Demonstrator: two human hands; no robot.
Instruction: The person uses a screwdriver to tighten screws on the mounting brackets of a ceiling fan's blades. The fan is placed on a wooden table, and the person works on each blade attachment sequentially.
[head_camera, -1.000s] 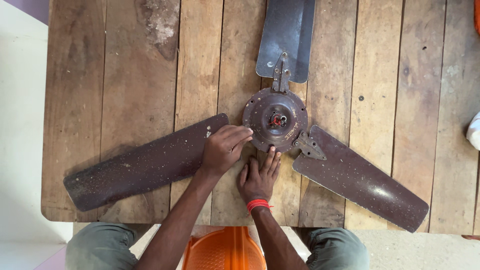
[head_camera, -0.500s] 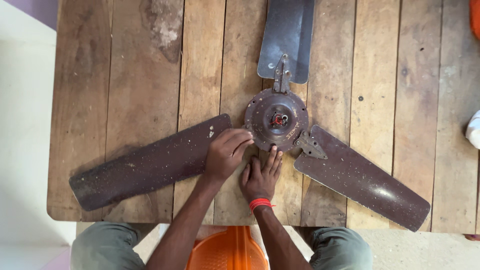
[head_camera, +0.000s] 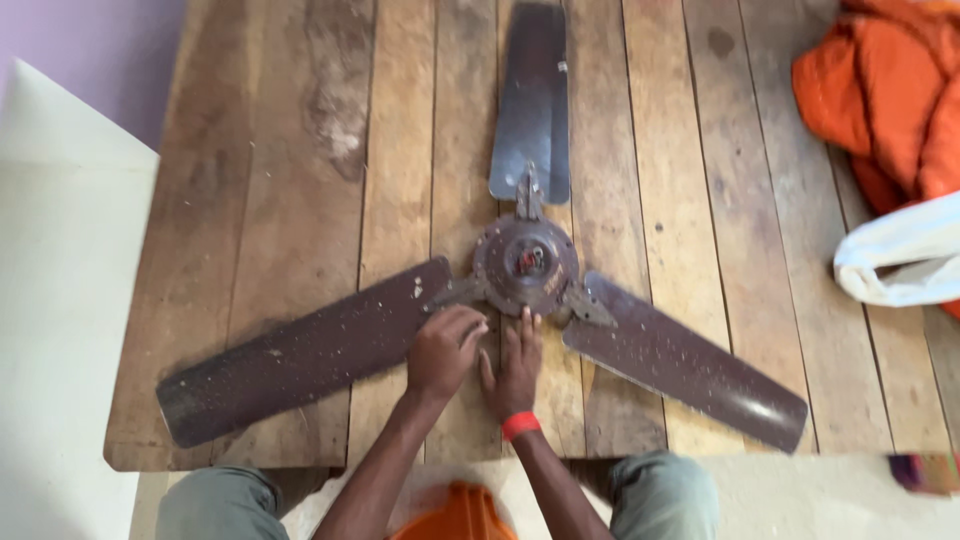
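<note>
All three blades are being kept on the fan hub (head_camera: 526, 262); the left blade (head_camera: 300, 355) joint is being pinched by the left hand (head_camera: 443, 350), its grip curled, while the right hand (head_camera: 514, 367) is being laid flat, fingers spread, on the tabletop (head_camera: 250, 180); nothing is lying detached

Soft, even daylight, faint shadows, mild overall blur, slight glare on the far blade (head_camera: 532, 110).
</note>
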